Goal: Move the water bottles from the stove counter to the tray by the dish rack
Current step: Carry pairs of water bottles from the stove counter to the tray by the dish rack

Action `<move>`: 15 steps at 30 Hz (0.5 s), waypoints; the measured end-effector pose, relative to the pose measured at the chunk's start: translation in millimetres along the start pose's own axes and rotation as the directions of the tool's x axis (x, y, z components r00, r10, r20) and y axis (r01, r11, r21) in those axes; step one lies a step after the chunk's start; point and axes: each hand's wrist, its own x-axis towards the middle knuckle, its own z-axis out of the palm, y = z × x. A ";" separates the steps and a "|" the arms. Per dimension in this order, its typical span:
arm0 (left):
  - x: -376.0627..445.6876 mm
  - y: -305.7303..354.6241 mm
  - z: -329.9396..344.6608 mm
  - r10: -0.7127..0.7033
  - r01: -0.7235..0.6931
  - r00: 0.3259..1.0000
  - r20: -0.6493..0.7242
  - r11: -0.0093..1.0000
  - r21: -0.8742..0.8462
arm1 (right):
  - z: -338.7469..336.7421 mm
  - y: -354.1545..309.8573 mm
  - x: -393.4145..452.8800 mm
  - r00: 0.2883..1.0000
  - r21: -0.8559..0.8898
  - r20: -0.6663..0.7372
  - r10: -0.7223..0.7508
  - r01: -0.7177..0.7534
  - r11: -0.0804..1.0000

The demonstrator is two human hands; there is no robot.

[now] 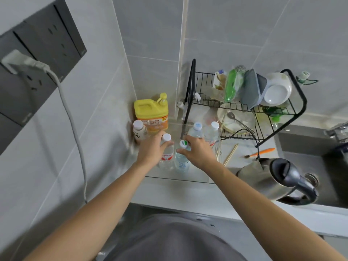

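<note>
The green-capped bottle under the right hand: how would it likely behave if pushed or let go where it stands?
The green-capped bottle is tall and narrow, so a sideways push near the cap would probably tip it. Its clear wall looks thin and may give under the right hand. The red-labelled bottle held by the left hand stands close beside it and could get knocked.

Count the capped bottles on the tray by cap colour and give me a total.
White caps: 3
Pale blue cap: 1
Green-and-white cap: 1
Total: 5 on the clear tray, not counting the yellow pump jug.
</note>
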 end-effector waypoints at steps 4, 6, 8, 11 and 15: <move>3.2 -4.8 1.8 0.034 -0.036 0.999 0.025 0.997 0.074 | -2.9 -3.0 0.8 0.998 -0.126 0.038 -0.056 0.060 0.990; 6.3 -5.5 -1.7 0.061 -0.066 0.997 0.042 0.991 0.119 | -6.3 -4.8 2.2 0.990 -0.219 0.084 -0.115 0.131 0.967; 9.7 -7.2 -6.9 0.101 -0.110 0.993 0.062 0.979 0.170 | -11.0 -7.0 3.6 0.980 -0.270 0.110 -0.167 0.191 0.944; 10.0 -7.3 -15.0 0.138 -0.161 0.983 0.125 0.968 0.191 | -17.3 -10.5 7.0 0.966 -0.318 0.165 -0.198 0.242 0.917; 12.3 -4.8 -20.5 0.160 -0.218 0.950 0.269 0.955 0.201 | -24.5 -16.8 16.5 0.941 -0.394 0.255 -0.222 0.311 0.865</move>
